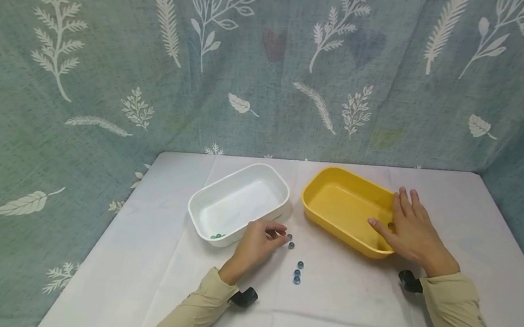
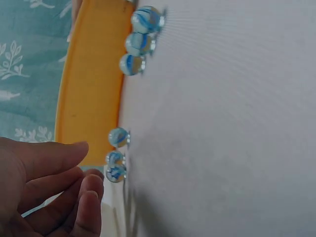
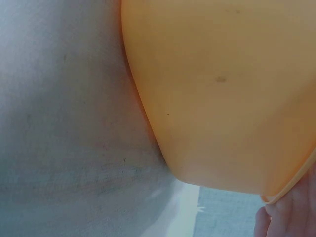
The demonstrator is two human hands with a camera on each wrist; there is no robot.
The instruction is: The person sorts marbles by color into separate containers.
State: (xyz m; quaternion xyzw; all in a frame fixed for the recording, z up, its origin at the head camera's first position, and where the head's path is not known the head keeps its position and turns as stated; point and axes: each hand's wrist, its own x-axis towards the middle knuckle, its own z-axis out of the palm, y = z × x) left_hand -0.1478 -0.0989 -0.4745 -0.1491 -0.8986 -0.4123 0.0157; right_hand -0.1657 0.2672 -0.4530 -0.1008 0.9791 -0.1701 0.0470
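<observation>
Glass marbles (image 2: 118,137), apparently part-gathered.
Six lie right of the half-curled, seemingly empty left hand (image 1: 256,243); others in the white tray (image 1: 244,199) beyond; right hand (image 1: 411,233), outstretched, touches yellow tray (image 1: 343,201).

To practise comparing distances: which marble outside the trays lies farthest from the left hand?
The blue-swirled glass marble lowest in the head view: every other one outside lies closer to the left hand.
</observation>
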